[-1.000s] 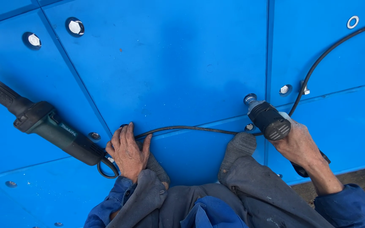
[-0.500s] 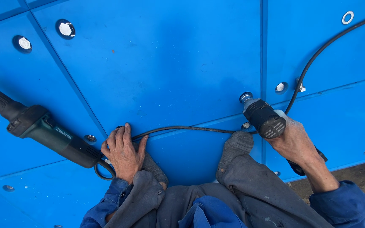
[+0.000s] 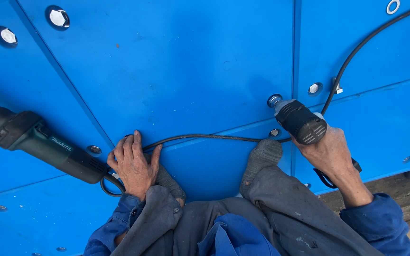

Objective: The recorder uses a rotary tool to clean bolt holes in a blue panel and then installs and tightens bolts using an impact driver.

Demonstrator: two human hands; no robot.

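Blue panels (image 3: 191, 71): smooth painted metal, bolted.
Right hand (image 3: 330, 154): clenched round ribbed black drill (image 3: 300, 121).
Left hand (image 3: 134, 166): flat, grasping nothing, beside green grinder (image 3: 43, 147).

Bolted blue panels (image 3: 191, 71) — bright daylight

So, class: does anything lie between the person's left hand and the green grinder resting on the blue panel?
Nothing visible does. The left hand lies flat beside the green grinder, only its looped black cord passing beneath the hand.
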